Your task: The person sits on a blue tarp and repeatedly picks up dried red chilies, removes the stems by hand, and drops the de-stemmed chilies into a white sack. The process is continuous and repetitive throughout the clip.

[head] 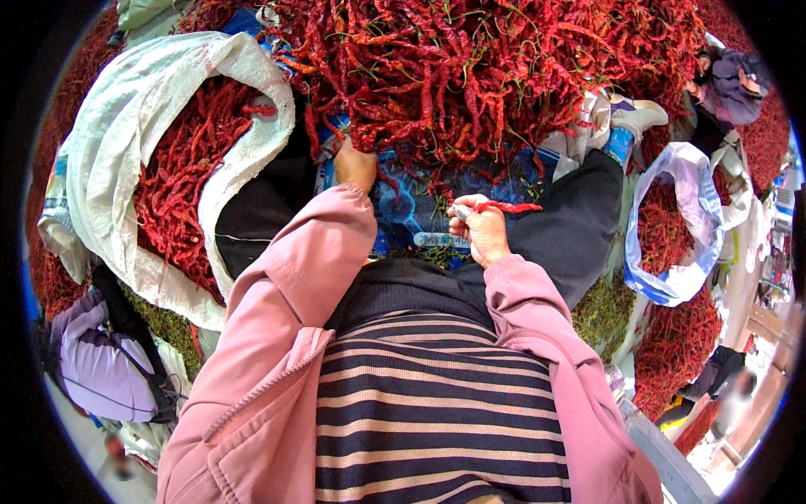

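A large heap of dried red chili peppers lies before me, some with green stems. At the heap's lower left edge is my left hand, its fingers partly hidden among the chilies, so its hold cannot be told. My right hand is closed around a red chili pepper that points to the right. A small grey-silver object, perhaps a blade or a thumb cover, shows at the same hand's thumb. Under both hands lies a blue printed plastic sheet with loose stems and chilies on it.
A white woven sack of chilies stands open on my left. On my right is a blue-and-white plastic bag with chilies. Green stem piles lie beside my legs. Other people sit nearby, one at upper right. More chili heaps surround me.
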`<action>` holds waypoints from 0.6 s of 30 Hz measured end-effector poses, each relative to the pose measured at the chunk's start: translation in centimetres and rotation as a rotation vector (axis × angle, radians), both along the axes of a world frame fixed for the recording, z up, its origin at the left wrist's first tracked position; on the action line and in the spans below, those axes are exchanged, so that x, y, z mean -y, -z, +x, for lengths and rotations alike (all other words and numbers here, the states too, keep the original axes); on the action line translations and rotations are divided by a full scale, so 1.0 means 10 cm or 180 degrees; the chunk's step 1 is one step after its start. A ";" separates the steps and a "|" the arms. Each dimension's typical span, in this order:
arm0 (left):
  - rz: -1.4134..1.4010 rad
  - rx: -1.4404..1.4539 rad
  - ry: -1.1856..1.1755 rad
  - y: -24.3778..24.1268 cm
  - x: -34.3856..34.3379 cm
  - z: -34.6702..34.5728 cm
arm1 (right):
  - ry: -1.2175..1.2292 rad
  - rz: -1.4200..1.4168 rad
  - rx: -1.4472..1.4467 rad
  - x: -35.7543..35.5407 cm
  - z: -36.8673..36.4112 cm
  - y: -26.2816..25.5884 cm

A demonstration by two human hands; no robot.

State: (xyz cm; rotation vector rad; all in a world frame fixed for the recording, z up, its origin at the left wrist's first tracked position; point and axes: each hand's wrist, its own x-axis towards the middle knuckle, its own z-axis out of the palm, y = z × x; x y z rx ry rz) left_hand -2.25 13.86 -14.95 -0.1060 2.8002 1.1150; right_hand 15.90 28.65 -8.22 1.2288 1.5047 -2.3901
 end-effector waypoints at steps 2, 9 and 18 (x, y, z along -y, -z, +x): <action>-0.0093 0.0009 0.0037 0.05 0.03 -0.05 | 0.0038 0.0002 0.0014 -0.02 0.01 0.02; -0.0421 0.0081 -0.0360 0.05 -0.08 -0.09 | -0.0131 0.0121 -0.0019 0.07 0.01 0.01; 0.1560 0.0529 -0.0512 -0.15 0.23 0.03 | -0.0264 0.0148 -0.0182 0.03 -0.01 0.04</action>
